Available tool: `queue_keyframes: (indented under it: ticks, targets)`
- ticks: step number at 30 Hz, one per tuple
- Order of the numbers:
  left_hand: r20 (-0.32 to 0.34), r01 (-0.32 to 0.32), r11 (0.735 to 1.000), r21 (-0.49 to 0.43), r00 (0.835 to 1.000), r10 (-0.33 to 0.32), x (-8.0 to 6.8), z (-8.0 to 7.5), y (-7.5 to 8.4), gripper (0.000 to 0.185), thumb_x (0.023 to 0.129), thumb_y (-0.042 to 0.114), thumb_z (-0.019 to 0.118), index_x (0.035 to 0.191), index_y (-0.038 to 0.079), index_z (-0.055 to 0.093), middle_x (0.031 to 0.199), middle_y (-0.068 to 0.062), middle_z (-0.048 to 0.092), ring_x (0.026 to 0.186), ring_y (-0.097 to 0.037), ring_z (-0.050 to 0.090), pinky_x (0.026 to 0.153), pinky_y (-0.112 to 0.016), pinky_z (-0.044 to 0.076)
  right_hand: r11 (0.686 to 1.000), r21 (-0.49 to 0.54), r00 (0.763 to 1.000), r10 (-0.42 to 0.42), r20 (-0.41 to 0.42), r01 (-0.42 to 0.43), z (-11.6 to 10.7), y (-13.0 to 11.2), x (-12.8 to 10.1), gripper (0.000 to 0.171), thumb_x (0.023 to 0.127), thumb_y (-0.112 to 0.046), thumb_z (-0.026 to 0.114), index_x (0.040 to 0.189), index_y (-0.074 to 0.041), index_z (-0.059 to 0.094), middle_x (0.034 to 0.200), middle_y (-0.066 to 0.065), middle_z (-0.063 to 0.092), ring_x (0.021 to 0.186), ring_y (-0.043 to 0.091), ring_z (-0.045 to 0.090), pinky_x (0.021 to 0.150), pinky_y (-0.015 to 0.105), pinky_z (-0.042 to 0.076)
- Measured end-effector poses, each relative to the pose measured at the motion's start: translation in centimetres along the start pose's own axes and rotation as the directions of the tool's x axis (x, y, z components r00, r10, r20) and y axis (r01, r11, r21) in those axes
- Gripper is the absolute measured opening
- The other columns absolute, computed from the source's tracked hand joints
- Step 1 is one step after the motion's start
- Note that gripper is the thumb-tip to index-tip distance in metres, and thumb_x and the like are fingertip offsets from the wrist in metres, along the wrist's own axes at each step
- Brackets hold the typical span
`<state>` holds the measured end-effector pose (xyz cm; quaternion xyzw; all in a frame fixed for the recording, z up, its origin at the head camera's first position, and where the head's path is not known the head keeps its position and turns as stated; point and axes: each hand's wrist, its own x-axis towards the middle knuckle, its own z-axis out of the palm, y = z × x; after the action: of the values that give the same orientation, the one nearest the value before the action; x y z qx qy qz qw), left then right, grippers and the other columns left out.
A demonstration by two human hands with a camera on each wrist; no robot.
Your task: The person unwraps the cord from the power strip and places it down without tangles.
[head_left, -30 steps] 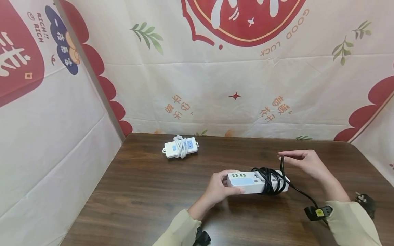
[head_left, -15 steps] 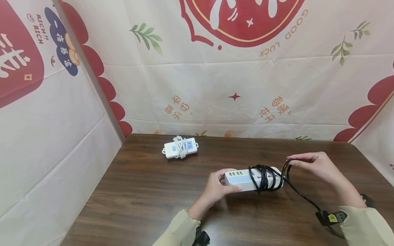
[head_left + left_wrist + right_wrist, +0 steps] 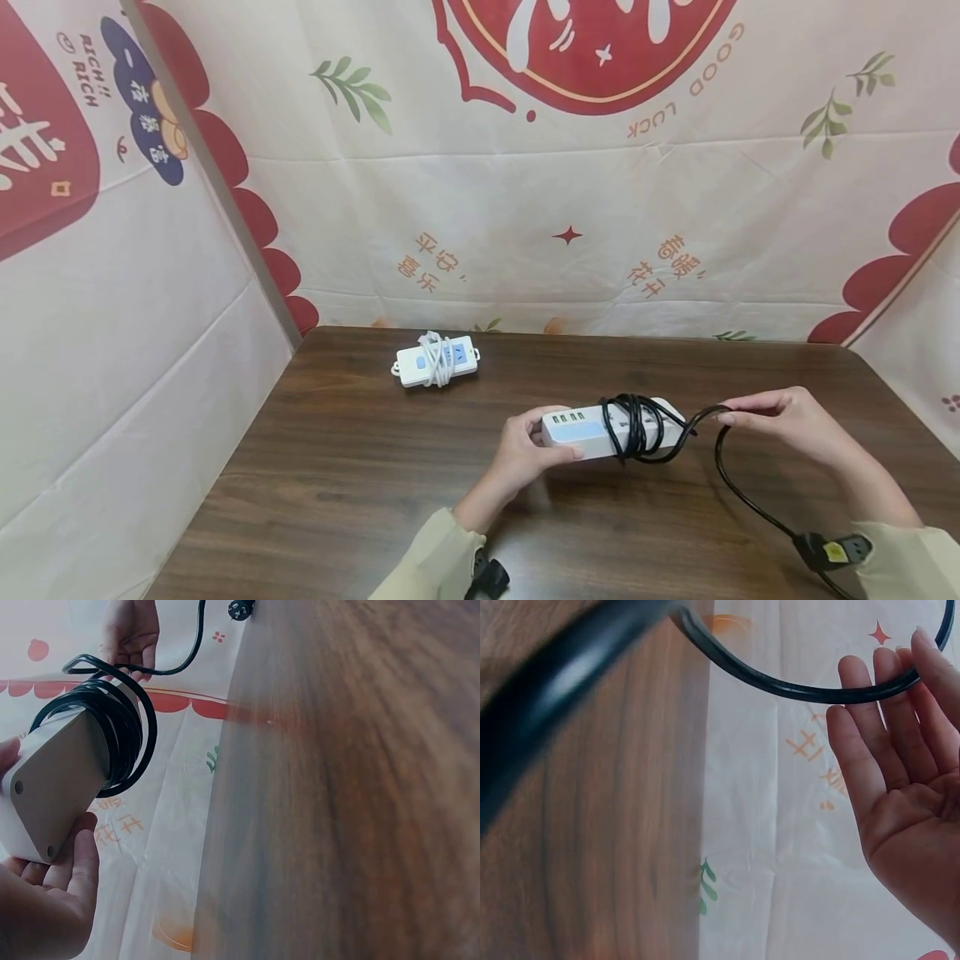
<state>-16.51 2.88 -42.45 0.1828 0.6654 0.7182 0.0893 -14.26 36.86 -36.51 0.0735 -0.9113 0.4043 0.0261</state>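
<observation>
A dark wooden table [image 3: 360, 483] fills a cloth-walled corner, with bare wood toward its left edge. The left hand [image 3: 521, 454] grips a white power strip [image 3: 592, 425] above mid-table — black cord [image 3: 637, 425] coiled round it. The right hand [image 3: 787, 417] pinches that cord just beside the strip; a second strip [image 3: 435, 364] lies well apart, near the far edge.

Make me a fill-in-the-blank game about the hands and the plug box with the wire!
1. The cord wound around the held power strip is ____ in colour.
2. The ____ hand grips the strip's end.
3. The right hand pinches the ____.
4. The other power strip, far back on the table, has a ____ cord.

Missing words: black; left; cord; white
</observation>
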Motion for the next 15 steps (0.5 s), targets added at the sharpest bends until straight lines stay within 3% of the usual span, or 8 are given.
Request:
queue_keyframes:
  ticks: [10, 15]
  targets:
    - [-0.034, 0.009, 1.0, 0.001, 0.999, -0.009, 0.2, -0.1, 0.2, 0.047, 0.067, -0.001, 0.076, 0.111, 0.006, 0.063, 0.097, -0.007, 0.066, 0.081, -0.008, 0.061, 0.07, -0.021, 0.05, 0.999, 0.032, 1.0, -0.022, 0.005, 0.022, 0.4, 1.2, -0.8, 0.014, 0.081, -0.013, 0.068, 0.092, -0.005, 0.072, 0.077, -0.012, 0.07, 0.08, -0.006, 0.059, 0.063, 0.012, 0.045]
    - [-0.043, 0.018, 1.0, -0.017, 0.999, -0.018, -0.2, -0.1, 1.5, 0.046, 0.068, -0.004, 0.073, 0.111, 0.0, 0.061, 0.097, -0.011, 0.066, 0.08, -0.008, 0.061, 0.07, -0.02, 0.05, 0.99, 0.112, 0.993, -0.098, 0.067, 0.09, 0.6, 2.1, -1.1, 0.015, 0.084, -0.003, 0.062, 0.096, -0.001, 0.07, 0.082, -0.006, 0.071, 0.083, -0.004, 0.061, 0.065, 0.013, 0.047]
